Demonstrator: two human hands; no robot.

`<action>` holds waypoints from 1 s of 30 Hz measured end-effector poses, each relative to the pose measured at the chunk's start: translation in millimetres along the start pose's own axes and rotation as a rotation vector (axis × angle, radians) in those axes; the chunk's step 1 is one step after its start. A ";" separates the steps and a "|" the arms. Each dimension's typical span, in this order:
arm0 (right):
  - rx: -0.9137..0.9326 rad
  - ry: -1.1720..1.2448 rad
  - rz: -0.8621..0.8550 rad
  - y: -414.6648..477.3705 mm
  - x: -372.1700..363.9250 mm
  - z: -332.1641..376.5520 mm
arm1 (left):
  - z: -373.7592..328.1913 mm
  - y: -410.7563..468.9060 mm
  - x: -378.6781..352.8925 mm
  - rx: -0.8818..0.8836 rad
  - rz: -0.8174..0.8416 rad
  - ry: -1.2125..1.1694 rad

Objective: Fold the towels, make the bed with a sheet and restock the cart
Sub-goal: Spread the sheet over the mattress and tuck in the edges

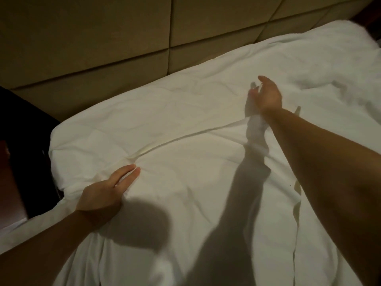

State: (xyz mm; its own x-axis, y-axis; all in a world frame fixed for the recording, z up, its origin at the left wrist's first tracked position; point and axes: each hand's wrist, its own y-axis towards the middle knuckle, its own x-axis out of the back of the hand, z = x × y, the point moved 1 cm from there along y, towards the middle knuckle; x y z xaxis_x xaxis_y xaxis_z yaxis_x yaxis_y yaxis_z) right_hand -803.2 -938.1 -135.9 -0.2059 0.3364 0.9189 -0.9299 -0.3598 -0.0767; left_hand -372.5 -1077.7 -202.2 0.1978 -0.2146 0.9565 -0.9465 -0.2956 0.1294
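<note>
A white sheet [185, 162] covers the bed, wrinkled, with a raised crease running from the near left corner toward the middle. My left hand [107, 188] lies flat on the sheet near the bed's left corner, fingers straight and pressing the fabric down at the crease's end. My right hand [266, 96] hovers above the middle of the bed with fingers loosely spread, holding nothing. Both forearms cast dark shadows across the sheet.
A tan padded headboard [103, 38] with panel seams runs along the far side of the bed. A dark piece of furniture [22, 141] stands left of the bed's corner. Bunched white bedding [340, 65] lies at the far right.
</note>
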 end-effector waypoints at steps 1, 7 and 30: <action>-0.010 -0.037 0.067 2.9 -7.8 -2.3 | 0.2 -0.5 -0.8 -0.003 -0.006 0.001; 0.004 -0.191 0.195 4.6 -19.8 -17.6 | 1.3 -1.4 -3.2 0.007 -0.013 0.003; -0.005 -0.141 0.275 -190.7 -47.1 39.0 | -41.5 34.0 39.7 -0.015 -0.080 -0.393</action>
State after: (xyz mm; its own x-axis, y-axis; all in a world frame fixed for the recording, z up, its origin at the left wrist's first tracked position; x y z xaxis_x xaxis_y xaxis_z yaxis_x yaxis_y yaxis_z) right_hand -604.3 -919.3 -149.5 -0.4062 0.1031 0.9080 -0.8468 -0.4159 -0.3316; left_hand -407.4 -1057.7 -148.9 0.3505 -0.5323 0.7706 -0.9273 -0.3130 0.2055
